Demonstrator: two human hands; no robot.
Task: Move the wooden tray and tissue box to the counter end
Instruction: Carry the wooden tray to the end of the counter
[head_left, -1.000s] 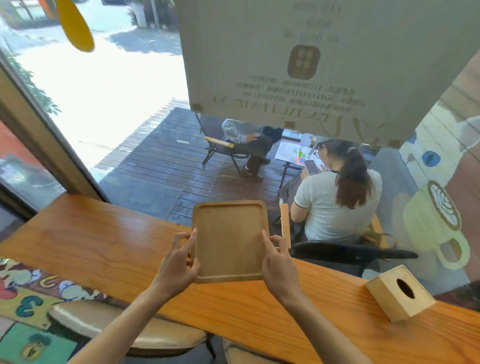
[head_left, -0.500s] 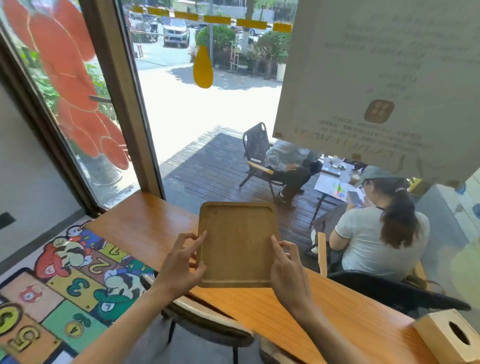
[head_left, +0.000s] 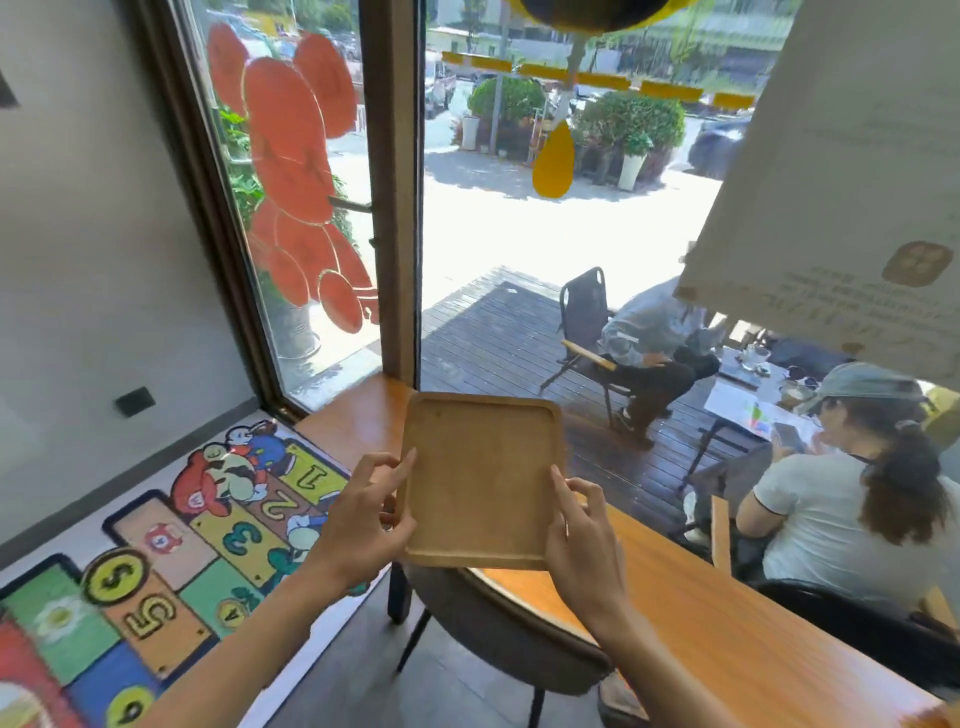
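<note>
Nearest the camera, two bare forearms reach forward over a padded stool (head_left: 498, 629) and the near edge of the wooden counter (head_left: 727, 639). The left hand (head_left: 358, 525) pinches the left rim of the wooden tray (head_left: 480, 480), thumb on top and fingers curled beneath; the right hand (head_left: 584, 535) does the same on the right rim, thumb along the edge. Both hands sit at the tray's near half, equally close, so neither leads. The tray is held level and appears to be clear of the counter, its long axis running away from the body toward the window frame (head_left: 397, 208). Beyond its far edge lies the counter end (head_left: 363, 421), where the wood meets the frame's corner, slightly left of the tray's line. Setting it down likely calls for a short push forward and left, then lowering. The tissue box is not clearly in view, so that half of the task looks undone.
</note>
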